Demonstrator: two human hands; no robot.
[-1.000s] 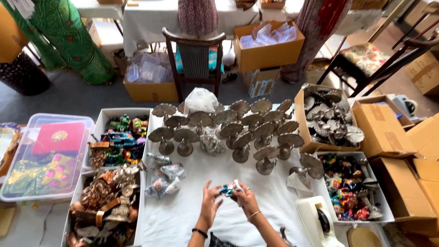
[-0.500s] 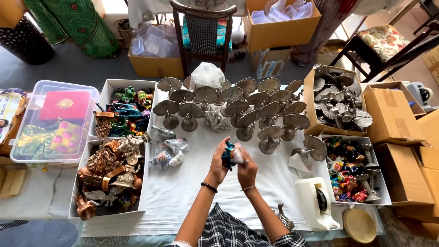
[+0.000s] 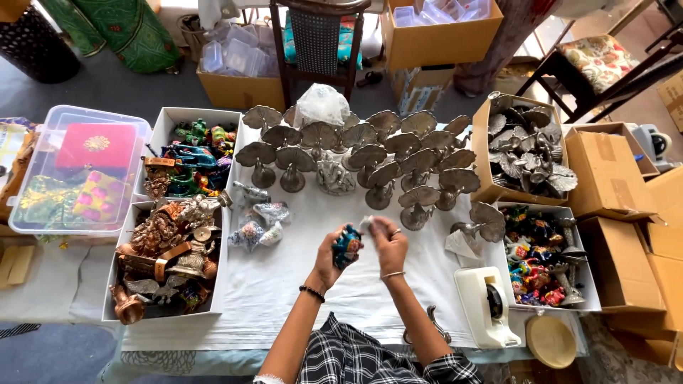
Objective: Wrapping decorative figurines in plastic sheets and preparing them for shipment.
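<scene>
Fingers of the left hand [image 3: 329, 257] curl around a small blue painted figurine [image 3: 347, 246] at the lower centre of the frame, above the white tablecloth [image 3: 284, 299]. Just beside it the right hand [image 3: 388, 240] pinches a scrap of clear wrapping [image 3: 367, 223] between thumb and fingertips. Silver fan-shaped stands [image 3: 370, 160] crowd the middle, and a white tape dispenser [image 3: 485, 306] sits at lower right.

The left hand [image 3: 329, 257] grips a small blue painted figurine [image 3: 347, 246]; the right hand [image 3: 389, 242] pinches a bit of white wrapping [image 3: 367, 222] (crumpled), above the white-clothed counter [image 3: 284, 284].
</scene>
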